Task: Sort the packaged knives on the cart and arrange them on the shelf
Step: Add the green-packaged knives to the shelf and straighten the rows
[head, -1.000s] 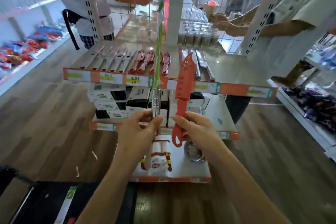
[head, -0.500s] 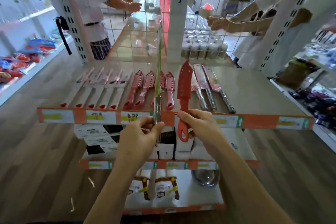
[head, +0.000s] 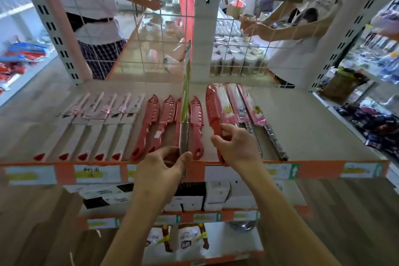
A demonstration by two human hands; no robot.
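The right hand [head: 236, 147] pinches a red plastic knife in a perforated red sheath [head: 212, 112] by its handle, thumb and fingers closed around it. The knife's long axis runs away from the person, sheathed tip towards the wire-grid back of the pale shelf [head: 306, 127], and it leans a little to the left. It hangs just over the bare strip between the row of matching red sheathed knives [head: 164, 119] on its left and the long knives in glossy pink card-and-film packs [head: 244, 108] on its right. That gap lies directly below and ahead of the grip, so the coming move looks like a short lowering with the axis kept parallel to the neighbours.

The left hand [head: 164, 166] is closed on the steel handle of a slim knife in a green-edged clear pack [head: 185, 101], held nearly upright over the red row.

Further left lie white card sleeves with red handle ends [head: 101, 127], flat and matt. The red sheaths look rigid and smooth, and the film packs look slippery.
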